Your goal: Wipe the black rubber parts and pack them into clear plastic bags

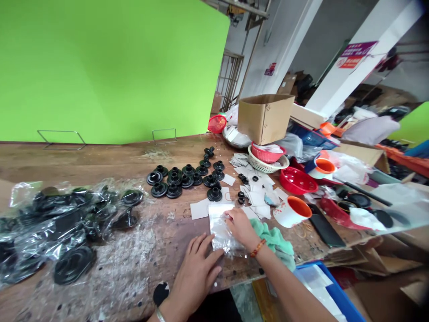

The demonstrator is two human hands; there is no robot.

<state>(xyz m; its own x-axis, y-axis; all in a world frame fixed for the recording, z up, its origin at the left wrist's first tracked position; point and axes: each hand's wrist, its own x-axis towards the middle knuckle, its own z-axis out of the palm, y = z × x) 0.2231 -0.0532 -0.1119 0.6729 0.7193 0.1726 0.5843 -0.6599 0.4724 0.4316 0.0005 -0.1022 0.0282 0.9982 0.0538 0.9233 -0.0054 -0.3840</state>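
My left hand (200,273) lies open on the worn wooden bench (120,264), its fingers stretched toward the near left edge of a flat stack of clear plastic bags (218,220). On top of that stack is my right hand (241,227), its fingers curled together on the plastic of the uppermost bag. A green cloth (273,237) lies beside the right wrist. Just beyond the bags is a white card (200,209). Several round black flanged parts (174,178) stand grouped farther back on the bench.
Bagged black parts (77,219) cover the left side. Scattered white cards (256,197), a red basket (298,180), a white cup with an orange inside (292,212) and a phone (325,227) sit to the right. A cardboard box (264,118) stands behind; a green panel (110,67) rises at the back.
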